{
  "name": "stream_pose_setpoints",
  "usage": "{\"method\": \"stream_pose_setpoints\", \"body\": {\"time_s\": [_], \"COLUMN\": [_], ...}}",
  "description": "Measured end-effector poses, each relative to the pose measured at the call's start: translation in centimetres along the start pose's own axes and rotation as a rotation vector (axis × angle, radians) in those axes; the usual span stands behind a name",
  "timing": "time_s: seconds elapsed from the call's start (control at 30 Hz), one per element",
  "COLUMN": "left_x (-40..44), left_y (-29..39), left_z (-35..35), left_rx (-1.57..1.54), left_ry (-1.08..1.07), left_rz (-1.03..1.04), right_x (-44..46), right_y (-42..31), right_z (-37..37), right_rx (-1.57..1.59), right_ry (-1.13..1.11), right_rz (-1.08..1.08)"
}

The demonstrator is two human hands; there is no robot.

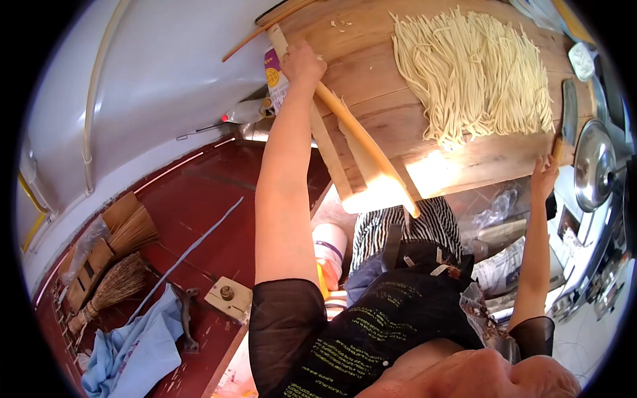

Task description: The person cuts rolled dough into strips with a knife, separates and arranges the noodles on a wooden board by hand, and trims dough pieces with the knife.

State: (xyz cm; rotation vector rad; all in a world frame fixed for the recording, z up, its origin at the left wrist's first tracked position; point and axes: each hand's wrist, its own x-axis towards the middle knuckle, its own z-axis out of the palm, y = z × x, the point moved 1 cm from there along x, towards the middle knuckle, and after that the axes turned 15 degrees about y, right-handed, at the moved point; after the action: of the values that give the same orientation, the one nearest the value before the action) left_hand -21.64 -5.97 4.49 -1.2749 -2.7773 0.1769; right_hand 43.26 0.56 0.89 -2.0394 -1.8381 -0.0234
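A long wooden rolling pin (368, 149) lies slanted along the left side of the wooden board (371, 60). My left hand (303, 64) is closed round its far end, close to the board's edge strip. A broad bundle of pale cut noodles (474, 76) is spread on the board between my hands. At the board's right edge is a knife (568, 109), its blade pointing away from me. My right hand (545, 176) has its bent fingers at the end of the knife's wooden handle, apparently gripping it; part of the grip is hidden.
A thin stick (269, 30) crosses the board's far left corner. Beside it stands a purple and white package (273, 69). A metal lid (592, 166) is at the right. Brooms (116, 288) and a blue cloth (142, 345) lie on the dark red surface at left.
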Motion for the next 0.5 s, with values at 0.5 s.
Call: {"method": "stream_pose_setpoints", "body": {"time_s": [0.5], "left_x": [-12.3], "left_y": [2.3], "left_z": [-0.9], "left_rx": [-0.747], "left_ry": [0.524], "left_rz": [-0.110], "right_x": [5.7], "right_y": [1.8], "right_z": [0.8], "right_rx": [-0.335], "right_ry": [0.114], "right_rz": [0.017]}}
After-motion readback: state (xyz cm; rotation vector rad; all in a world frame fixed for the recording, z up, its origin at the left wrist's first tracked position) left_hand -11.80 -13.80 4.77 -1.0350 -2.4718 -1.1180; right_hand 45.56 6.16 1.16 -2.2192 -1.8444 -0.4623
